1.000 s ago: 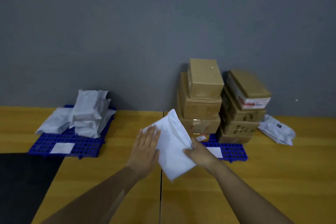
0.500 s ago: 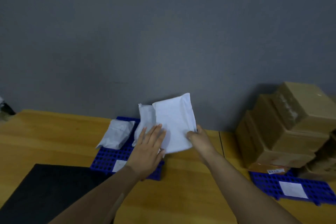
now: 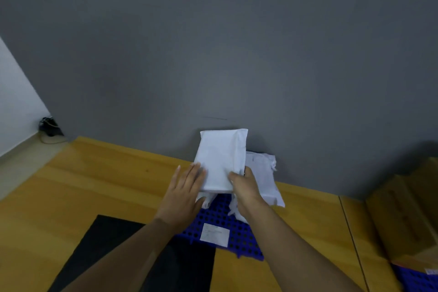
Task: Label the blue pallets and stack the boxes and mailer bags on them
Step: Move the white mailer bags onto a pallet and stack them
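White plastic fills the middle of my feed: one flat white plastic mailer bag [image 3: 220, 159] is held above a blue plastic grid pallet [image 3: 239, 243], its long side running away from me. Two hands are on it. The left hand [image 3: 182, 194] has an open grip, its straight fingers laid flat against the bag's left edge. The right hand [image 3: 244, 187] has a closed grip on the near right corner, thumb on top and fingers curled underneath.

Other white mailer bags [image 3: 263, 173] lie on the pallet under and beside the held one. I count one plainly to the right, plus crumpled white edges below that I cannot count. One white paper label [image 3: 214, 232] sits on the pallet's near part, in front of the bags.

A second blue pallet [image 3: 417, 280] shows only a corner at the lower right, with a sliver of a second white label [image 3: 431, 271] on it. Brown cardboard boxes [image 3: 407, 216] stand on it, but the frame edge cuts them, so I cannot tell their number.

Both pallets rest on a yellow wooden surface [image 3: 94, 185], with a seam running between them. One black mat [image 3: 118, 251] lies at the near left, meeting the first pallet's near edge. A grey wall [image 3: 213, 54] stands behind and a white wall [image 3: 16, 102] at the far left. In the corner between them, one small black object [image 3: 48, 123] with a cable sits on a pale floor [image 3: 21, 163].
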